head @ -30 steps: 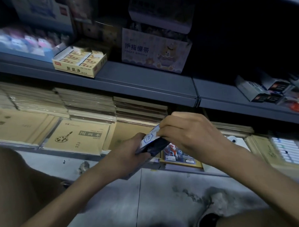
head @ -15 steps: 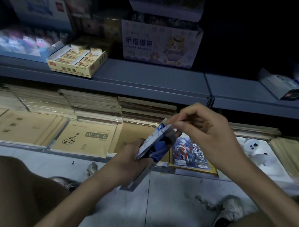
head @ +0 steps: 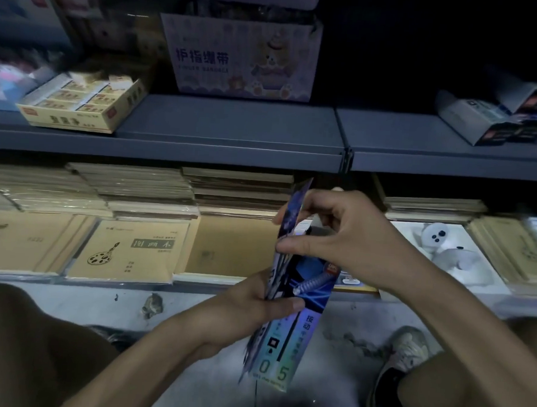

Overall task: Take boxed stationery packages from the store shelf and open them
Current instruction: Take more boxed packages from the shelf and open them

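Note:
A long, flat blue stationery box with shiny print and the digits 0 and 5 near its lower end stands almost upright in front of the lower shelf. My left hand grips it round the middle, thumb across the front face. My right hand is at the box's top end, fingers curled, pinching the raised top flap. The inside of the box is hidden.
A grey upper shelf carries a yellow eraser carton, a pale bear-printed carton and dark boxes at right. The lower shelf holds stacked brown notebooks and a white bear-printed item. Grey floor and my shoe lie below.
The box has swung from lying slantwise to almost upright and nearer the camera. My right hand has lifted the top flap up and away from the box end.

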Demonstrator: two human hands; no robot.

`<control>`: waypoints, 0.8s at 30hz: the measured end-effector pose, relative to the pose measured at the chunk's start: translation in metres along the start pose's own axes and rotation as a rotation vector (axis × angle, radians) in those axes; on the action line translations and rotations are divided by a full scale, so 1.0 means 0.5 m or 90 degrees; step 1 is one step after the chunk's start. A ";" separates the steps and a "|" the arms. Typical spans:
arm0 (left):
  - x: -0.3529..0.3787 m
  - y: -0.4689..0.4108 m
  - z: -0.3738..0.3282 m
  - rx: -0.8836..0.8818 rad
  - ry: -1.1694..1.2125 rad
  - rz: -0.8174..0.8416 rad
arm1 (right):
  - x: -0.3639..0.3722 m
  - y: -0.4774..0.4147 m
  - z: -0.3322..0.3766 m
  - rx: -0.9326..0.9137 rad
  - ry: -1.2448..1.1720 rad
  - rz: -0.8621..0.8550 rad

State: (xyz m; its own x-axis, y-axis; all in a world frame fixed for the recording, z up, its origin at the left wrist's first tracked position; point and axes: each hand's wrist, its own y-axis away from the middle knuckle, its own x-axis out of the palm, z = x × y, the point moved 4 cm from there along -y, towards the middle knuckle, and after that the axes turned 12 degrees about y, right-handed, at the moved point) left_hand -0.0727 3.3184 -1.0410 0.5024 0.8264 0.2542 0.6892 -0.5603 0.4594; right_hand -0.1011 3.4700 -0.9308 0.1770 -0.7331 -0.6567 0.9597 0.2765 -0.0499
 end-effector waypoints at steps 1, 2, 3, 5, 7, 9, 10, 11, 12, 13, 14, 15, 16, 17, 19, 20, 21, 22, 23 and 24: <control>0.003 0.001 0.001 -0.001 0.002 0.004 | -0.003 0.003 0.002 -0.012 0.006 0.003; 0.005 0.000 0.002 0.003 0.003 0.007 | -0.005 0.006 0.003 -0.021 -0.007 0.005; 0.008 0.001 -0.001 0.012 0.003 0.007 | -0.007 0.009 0.003 -0.024 -0.028 0.002; 0.011 0.002 -0.011 0.039 0.007 0.002 | -0.015 0.015 0.006 -0.033 -0.054 -0.033; 0.011 0.003 -0.025 0.069 0.011 0.001 | -0.025 0.019 0.010 -0.052 -0.070 -0.087; 0.010 0.004 -0.034 0.093 0.002 0.008 | -0.034 0.022 0.011 -0.068 -0.098 -0.115; 0.009 0.003 -0.035 0.098 -0.004 0.013 | -0.037 0.023 0.011 -0.070 -0.111 -0.119; 0.009 0.003 -0.036 0.100 -0.008 0.014 | -0.039 0.024 0.011 -0.070 -0.123 -0.119; 0.009 0.002 -0.035 0.100 -0.010 0.015 | -0.041 0.024 0.010 -0.070 -0.131 -0.120; 0.011 0.002 -0.032 0.099 -0.008 0.020 | -0.042 0.023 0.008 -0.067 -0.140 -0.123; 0.012 0.002 -0.026 0.095 -0.003 0.022 | -0.045 0.023 0.006 -0.061 -0.152 -0.130; 0.013 0.001 -0.020 0.087 0.007 0.019 | -0.049 0.022 0.004 -0.053 -0.171 -0.140; 0.013 0.000 -0.013 0.076 0.019 0.013 | -0.053 0.022 0.001 -0.049 -0.191 -0.156; 0.012 -0.001 -0.005 0.068 0.029 0.011 | -0.058 0.022 -0.001 -0.045 -0.203 -0.177; 0.009 -0.006 0.010 0.055 0.044 0.012 | -0.069 0.024 -0.008 -0.034 -0.216 -0.233; 0.008 -0.007 0.014 0.049 0.049 0.009 | -0.075 0.026 -0.013 -0.030 -0.231 -0.269; 0.006 -0.009 0.016 0.049 0.050 -0.002 | -0.082 0.029 -0.016 -0.027 -0.249 -0.306; 0.002 -0.011 0.019 0.051 0.057 -0.021 | -0.087 0.032 -0.019 -0.025 -0.259 -0.344; -0.002 -0.013 0.021 0.052 0.066 -0.043 | -0.093 0.036 -0.018 -0.024 -0.261 -0.381; -0.006 -0.014 0.021 0.054 0.073 -0.064 | -0.098 0.042 -0.020 -0.023 -0.258 -0.417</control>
State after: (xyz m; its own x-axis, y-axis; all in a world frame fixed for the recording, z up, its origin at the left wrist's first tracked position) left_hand -0.0733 3.3192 -1.0539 0.3695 0.8767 0.3079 0.7767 -0.4733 0.4157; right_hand -0.0921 3.5181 -0.9073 -0.3520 -0.9227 -0.1571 0.8895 -0.2775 -0.3631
